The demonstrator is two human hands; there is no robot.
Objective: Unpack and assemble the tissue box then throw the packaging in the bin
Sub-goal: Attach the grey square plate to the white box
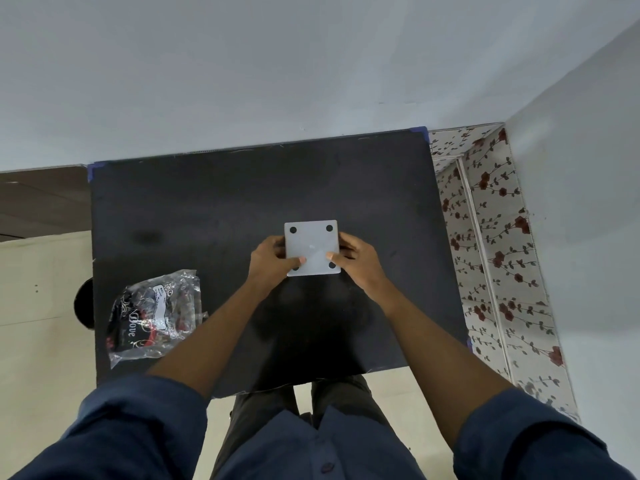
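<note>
Left hand (273,259) and right hand (356,261) grasping white square panel (311,245) mid-frame, plastic packaging (156,311) lower left on black table (207,209)

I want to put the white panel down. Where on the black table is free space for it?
Free: the far half of the black table, between the wall and the white panel, and the right strip beside the right hand. Crowded: the near left corner, where the plastic package lies, and the centre, under the left hand and both arms.
</note>
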